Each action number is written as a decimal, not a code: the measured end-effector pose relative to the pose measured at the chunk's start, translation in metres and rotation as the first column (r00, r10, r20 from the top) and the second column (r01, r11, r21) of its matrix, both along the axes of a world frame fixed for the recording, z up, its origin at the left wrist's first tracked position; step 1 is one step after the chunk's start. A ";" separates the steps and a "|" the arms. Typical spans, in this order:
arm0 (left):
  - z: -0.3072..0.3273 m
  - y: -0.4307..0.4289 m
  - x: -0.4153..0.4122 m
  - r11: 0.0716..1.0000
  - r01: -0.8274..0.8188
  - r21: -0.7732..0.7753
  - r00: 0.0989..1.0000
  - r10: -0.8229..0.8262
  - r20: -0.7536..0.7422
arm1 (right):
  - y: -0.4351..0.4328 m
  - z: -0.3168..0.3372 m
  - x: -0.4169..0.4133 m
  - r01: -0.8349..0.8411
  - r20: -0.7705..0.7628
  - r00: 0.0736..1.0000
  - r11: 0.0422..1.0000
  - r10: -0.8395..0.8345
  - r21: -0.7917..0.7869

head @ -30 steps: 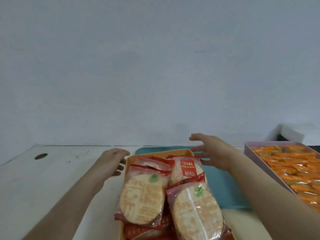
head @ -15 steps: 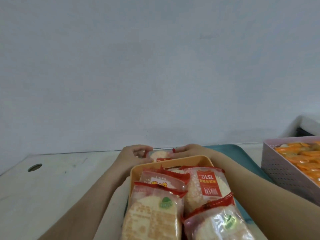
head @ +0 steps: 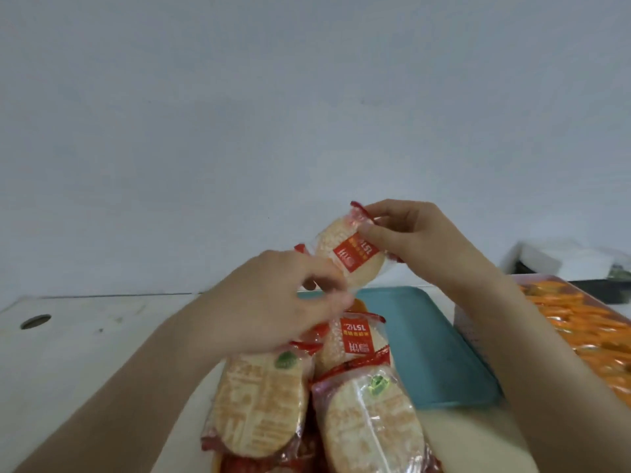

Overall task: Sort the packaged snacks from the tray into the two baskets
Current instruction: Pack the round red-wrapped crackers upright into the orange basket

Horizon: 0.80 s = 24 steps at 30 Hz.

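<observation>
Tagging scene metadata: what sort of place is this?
Probably a staged sorting bench, not a home: bare white table with a cable hole, blank wall, pink basket of identical orange packets.

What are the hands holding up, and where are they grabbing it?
A rice cracker packet. The right hand pinches its red sealed end at the top; the left hand grips its lower edge, though that part is blurred.

Plain pale wall [head: 307,97] behind a white table [head: 102,343].
</observation>
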<state>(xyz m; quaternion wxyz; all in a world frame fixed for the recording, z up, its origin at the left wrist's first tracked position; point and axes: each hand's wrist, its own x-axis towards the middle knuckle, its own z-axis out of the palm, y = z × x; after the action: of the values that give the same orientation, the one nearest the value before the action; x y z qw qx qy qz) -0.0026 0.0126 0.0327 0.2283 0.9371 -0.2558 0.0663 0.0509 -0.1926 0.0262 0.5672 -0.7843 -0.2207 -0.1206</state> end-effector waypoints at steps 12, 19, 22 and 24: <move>-0.016 -0.026 0.001 0.994 -0.113 0.006 0.973 0.112 -0.204 | -0.002 -0.008 -0.022 0.264 0.119 0.963 0.940 -0.243 -0.215; -0.002 -0.014 0.007 0.654 -0.153 -0.741 0.988 0.085 -0.129 | -0.012 -0.006 -0.030 0.330 0.031 0.942 0.914 -0.333 -0.236; 0.004 -0.002 0.007 0.469 -0.133 -0.873 0.991 0.089 -0.103 | -0.012 -0.002 -0.036 0.261 -0.019 0.961 0.927 -0.276 -0.270; 0.001 0.006 0.007 0.451 -0.126 -0.884 0.991 0.105 -0.087 | -0.007 0.001 -0.041 0.219 -0.023 0.970 0.907 -0.244 -0.360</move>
<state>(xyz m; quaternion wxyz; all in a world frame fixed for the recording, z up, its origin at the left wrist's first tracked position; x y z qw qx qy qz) 0.0049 0.0182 0.0337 0.6793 0.6975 -0.1179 0.1953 0.0103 -0.1999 0.0274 0.4052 -0.8979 -0.1249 -0.1185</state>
